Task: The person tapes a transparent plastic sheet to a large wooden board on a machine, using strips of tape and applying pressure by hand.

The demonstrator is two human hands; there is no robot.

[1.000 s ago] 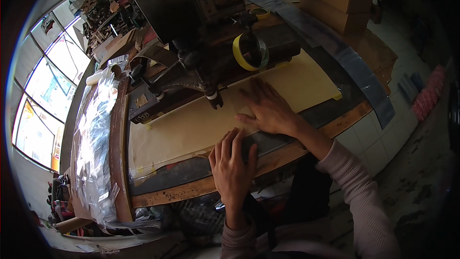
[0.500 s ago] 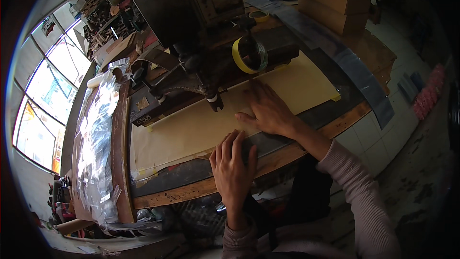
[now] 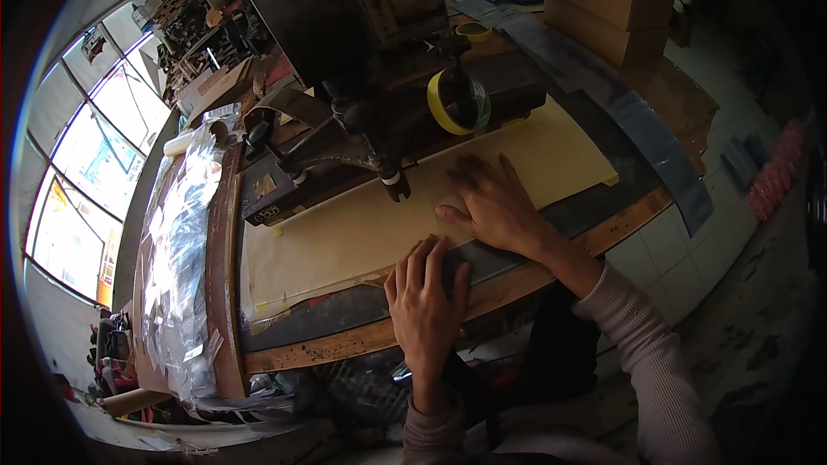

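Observation:
A long cream-coloured sheet [image 3: 345, 254] lies slantwise over a dark grey mat on the worktable, with bits of yellow tape at its corners. My right hand [image 3: 500, 207] rests palm down on the sheet, right of its middle, fingers spread. My left hand [image 3: 425, 297] lies over the sheet's near edge, fingers stretched forward and thumb apart. Neither hand holds anything. Just beyond them, a dark metal machine arm [image 3: 366, 142] reaches down with a forked tip [image 3: 398, 189] above the sheet. A roll of yellow tape [image 3: 444, 103] hangs from a knob behind my right hand.
A dark bar [image 3: 323, 192] runs along the sheet's far side. Crumpled clear plastic [image 3: 177, 267] covers a brown board at the left. Brown cardboard boxes [image 3: 603, 13] stand at the far right, beside a bluish strip [image 3: 642, 125]. The table has a wooden front edge [image 3: 319, 349].
The whole view has shifted slightly. My right hand has drawn a little nearer over the sheet, and its fingers have spread wider. My left hand stays at the near edge.

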